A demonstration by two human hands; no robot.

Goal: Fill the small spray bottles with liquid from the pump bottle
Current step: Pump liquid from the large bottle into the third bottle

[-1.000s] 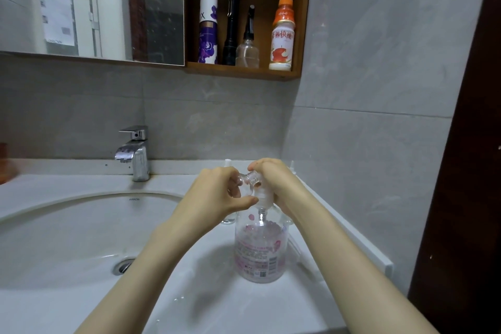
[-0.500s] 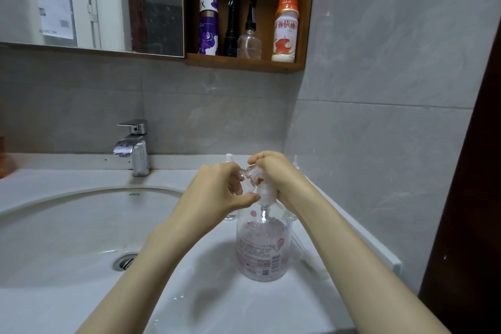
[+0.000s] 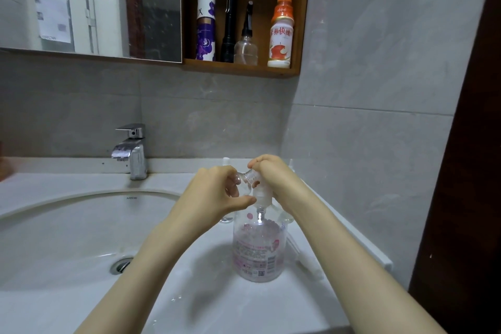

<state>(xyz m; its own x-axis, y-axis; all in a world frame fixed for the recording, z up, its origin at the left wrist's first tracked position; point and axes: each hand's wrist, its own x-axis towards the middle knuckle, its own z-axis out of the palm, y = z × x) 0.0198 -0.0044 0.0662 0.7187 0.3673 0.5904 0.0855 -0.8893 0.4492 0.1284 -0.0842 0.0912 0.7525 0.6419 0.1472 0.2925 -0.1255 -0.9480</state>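
A clear pump bottle (image 3: 259, 249) with a pink printed label stands on the white counter right of the basin. My right hand (image 3: 273, 176) curls over its white pump head (image 3: 263, 195). My left hand (image 3: 214, 194) grips a small clear spray bottle (image 3: 248, 179), tilted with its open neck against the pump spout. Two more small spray bottles stand behind my hands, one (image 3: 226, 218) behind the left hand and one (image 3: 290, 165) behind the right; both are mostly hidden.
The white basin (image 3: 81, 225) with its drain (image 3: 121, 265) lies to the left, a chrome tap (image 3: 132, 153) behind it. A white spray-pump part (image 3: 305, 262) lies right of the pump bottle. A wooden shelf (image 3: 244, 69) above holds several bottles. The grey wall is close on the right.
My hands and the bottles hold the same pose. The view has tilted slightly, so everything sits a little lower than one second ago.
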